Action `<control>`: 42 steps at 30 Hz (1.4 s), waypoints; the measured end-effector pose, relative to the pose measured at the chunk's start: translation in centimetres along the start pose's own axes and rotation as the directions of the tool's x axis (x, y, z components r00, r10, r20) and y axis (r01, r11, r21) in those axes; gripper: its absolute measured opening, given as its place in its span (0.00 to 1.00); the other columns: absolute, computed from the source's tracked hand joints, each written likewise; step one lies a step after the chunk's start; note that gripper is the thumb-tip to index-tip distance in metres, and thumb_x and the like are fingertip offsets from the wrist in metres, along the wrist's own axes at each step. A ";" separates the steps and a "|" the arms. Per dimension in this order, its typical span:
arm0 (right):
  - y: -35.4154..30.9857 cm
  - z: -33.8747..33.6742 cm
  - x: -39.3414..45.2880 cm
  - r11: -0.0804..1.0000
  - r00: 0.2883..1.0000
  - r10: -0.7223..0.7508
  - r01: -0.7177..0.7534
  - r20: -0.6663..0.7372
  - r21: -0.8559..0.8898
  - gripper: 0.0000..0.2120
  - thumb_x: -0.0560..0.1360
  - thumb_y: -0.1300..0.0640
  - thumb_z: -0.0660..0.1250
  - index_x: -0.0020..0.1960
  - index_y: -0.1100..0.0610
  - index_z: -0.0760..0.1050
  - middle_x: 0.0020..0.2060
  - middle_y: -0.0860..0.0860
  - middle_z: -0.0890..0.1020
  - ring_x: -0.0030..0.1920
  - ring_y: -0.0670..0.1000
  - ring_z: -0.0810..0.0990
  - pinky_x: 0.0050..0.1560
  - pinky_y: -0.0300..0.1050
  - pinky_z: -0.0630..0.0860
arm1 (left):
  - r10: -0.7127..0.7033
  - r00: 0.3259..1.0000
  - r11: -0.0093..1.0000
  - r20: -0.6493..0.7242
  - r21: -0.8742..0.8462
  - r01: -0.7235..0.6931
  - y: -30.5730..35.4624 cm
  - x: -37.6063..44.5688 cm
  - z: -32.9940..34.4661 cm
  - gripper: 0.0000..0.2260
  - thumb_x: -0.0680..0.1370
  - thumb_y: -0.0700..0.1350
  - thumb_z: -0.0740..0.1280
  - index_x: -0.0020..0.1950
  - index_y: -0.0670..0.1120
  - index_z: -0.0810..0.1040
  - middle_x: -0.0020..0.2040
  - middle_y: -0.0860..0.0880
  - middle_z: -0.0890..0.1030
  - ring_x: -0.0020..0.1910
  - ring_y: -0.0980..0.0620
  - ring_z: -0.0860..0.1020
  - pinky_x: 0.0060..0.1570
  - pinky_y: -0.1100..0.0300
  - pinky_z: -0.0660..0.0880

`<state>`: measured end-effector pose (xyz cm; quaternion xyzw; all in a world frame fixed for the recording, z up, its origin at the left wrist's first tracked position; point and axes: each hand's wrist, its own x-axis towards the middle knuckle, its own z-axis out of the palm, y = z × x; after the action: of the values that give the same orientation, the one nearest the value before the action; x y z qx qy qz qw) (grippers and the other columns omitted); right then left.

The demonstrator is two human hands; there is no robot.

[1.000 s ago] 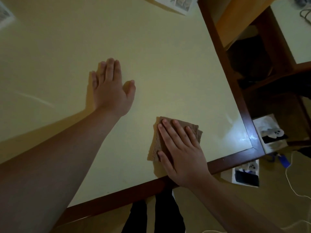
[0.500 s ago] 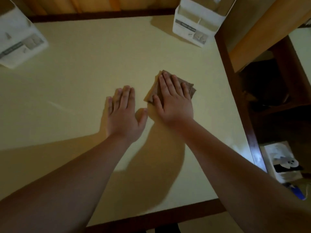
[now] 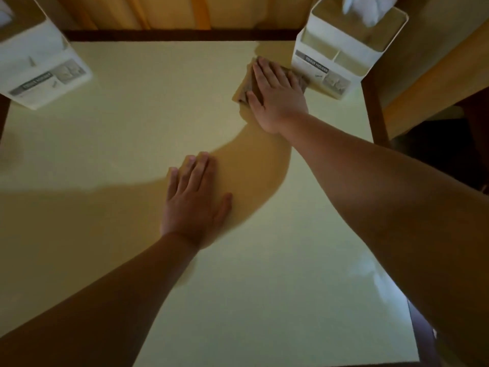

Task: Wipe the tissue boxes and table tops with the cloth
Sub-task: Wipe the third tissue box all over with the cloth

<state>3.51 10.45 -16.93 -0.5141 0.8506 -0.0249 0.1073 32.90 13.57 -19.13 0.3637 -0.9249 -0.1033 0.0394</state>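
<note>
We are pressing our flat right hand (image 3: 275, 94) on the soft, limp folded brown cloth (image 3: 244, 87) beside the light white plastic tissue holder (image 3: 341, 49), left hand (image 3: 195, 200) spread flat on the cream table top (image 3: 132, 123).

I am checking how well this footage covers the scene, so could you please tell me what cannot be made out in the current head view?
- Folded brown cloth: mostly hidden under the right hand; whether it touches the right white tissue holder is unclear.
- Left white tissue holder: cut off by the left and top edges; its label is blurred.
- Cream table top: the near edge is cut off and both forearms cover parts of it.
- Left hand: its palm is hidden.
</note>
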 end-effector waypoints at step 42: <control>-6.3 9.4 -46.2 0.990 0.996 0.091 -0.090 -0.009 0.110 0.34 0.86 0.40 0.50 0.87 0.50 0.46 0.86 0.45 0.46 0.86 0.51 0.43 0.85 0.59 0.47 | -0.005 0.997 0.999 0.082 0.054 0.001 0.3 -0.9 -1.1 0.35 0.83 0.63 0.52 0.85 0.46 0.51 0.85 0.48 0.52 0.84 0.47 0.49 0.81 0.45 0.45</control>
<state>31.62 48.78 -17.85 -0.4681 0.8712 -0.0704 0.1305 33.51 14.25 -18.00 0.3614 -0.9277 -0.0934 -0.0085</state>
